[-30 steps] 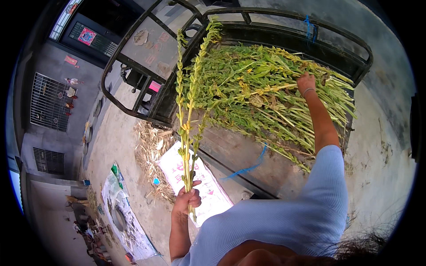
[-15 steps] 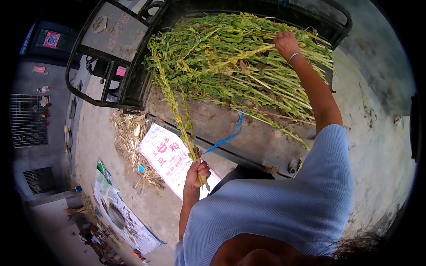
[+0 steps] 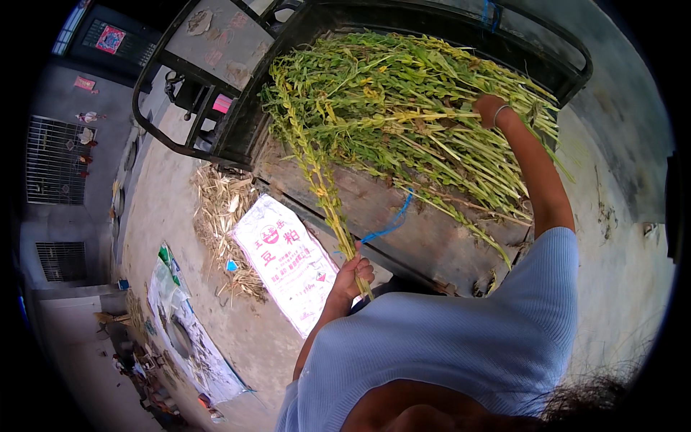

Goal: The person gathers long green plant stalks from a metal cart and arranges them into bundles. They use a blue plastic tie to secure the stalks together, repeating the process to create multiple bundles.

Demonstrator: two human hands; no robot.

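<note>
My left hand grips the lower ends of a few long green stalks with seed pods, which lean up toward the cart. My right hand reaches into a big heap of cut green plants piled in the bed of a dark metal cart; its fingers are buried in the stems, so what they hold is hidden. My light blue sleeves fill the lower middle of the view.
A white printed sack lies on the concrete ground beside dry straw. Another sack and litter lie further left. A blue string hangs from the cart. The cart's frame and a grey wall with barred windows stand behind.
My left hand has lowered the held stalks from upright to leaning against the heap. My right hand has shifted across the pile, deeper into the stems.
</note>
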